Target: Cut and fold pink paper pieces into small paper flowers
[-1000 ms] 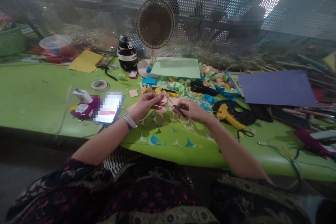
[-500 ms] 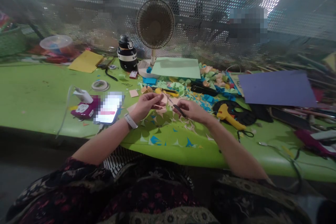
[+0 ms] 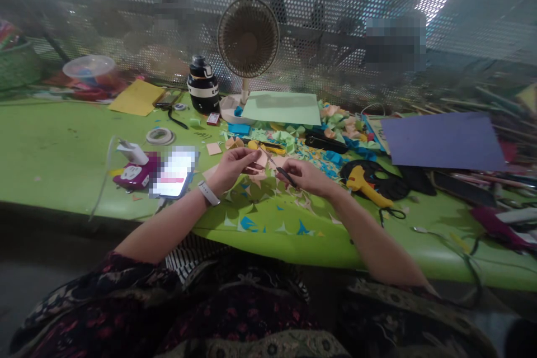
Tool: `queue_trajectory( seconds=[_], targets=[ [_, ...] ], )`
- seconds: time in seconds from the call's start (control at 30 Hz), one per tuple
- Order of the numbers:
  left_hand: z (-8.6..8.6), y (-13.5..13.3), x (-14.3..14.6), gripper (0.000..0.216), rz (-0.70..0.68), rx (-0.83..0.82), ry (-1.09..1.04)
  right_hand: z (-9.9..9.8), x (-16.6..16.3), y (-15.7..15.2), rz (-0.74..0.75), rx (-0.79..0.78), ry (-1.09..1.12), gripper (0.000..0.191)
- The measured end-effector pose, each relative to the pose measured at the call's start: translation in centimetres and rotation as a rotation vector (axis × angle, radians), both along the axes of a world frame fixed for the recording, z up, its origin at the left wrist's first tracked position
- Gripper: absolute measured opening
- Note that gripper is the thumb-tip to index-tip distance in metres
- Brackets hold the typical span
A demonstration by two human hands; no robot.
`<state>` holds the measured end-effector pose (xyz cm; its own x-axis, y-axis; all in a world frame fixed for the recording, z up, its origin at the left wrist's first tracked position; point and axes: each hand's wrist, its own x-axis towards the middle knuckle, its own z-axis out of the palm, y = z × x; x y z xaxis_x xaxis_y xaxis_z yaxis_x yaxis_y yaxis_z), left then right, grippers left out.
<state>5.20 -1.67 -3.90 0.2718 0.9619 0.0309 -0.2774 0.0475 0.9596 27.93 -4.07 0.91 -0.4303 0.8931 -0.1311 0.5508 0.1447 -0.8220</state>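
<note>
My left hand (image 3: 235,166), with a white watch at the wrist, pinches a piece of peach paper (image 3: 262,159) between thumb and fingers. Dark-handled scissors (image 3: 287,177) are in my right hand (image 3: 308,177), their blades pointing up and left to the edge of that paper. Both hands are just above the green table (image 3: 75,156). Under and around them lie peach paper offcuts (image 3: 302,199) and blue scraps (image 3: 248,224). A square of peach paper (image 3: 213,149) lies to the left of my left hand.
A fan (image 3: 248,39) and a black bottle (image 3: 203,86) stand at the back. A lit phone (image 3: 175,172) and a purple power strip (image 3: 136,172) lie left. Right are a yellow glue gun (image 3: 368,187) and a purple sheet (image 3: 444,141). Paper scraps (image 3: 342,122) heap behind my hands.
Almost nothing differs. Both hands keep their place with the paper and scissors; the scissor blades look slightly shifted at the paper's edge.
</note>
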Motion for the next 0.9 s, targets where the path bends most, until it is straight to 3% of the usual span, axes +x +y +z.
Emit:
queue_trajectory(
  seconds=[0.9],
  targets=[
    [-0.02,-0.11,-0.03,0.044,-0.013,0.025,0.042,-0.33,-0.02,0.04,-0.012,0.002,0.000,0.059]
  ],
)
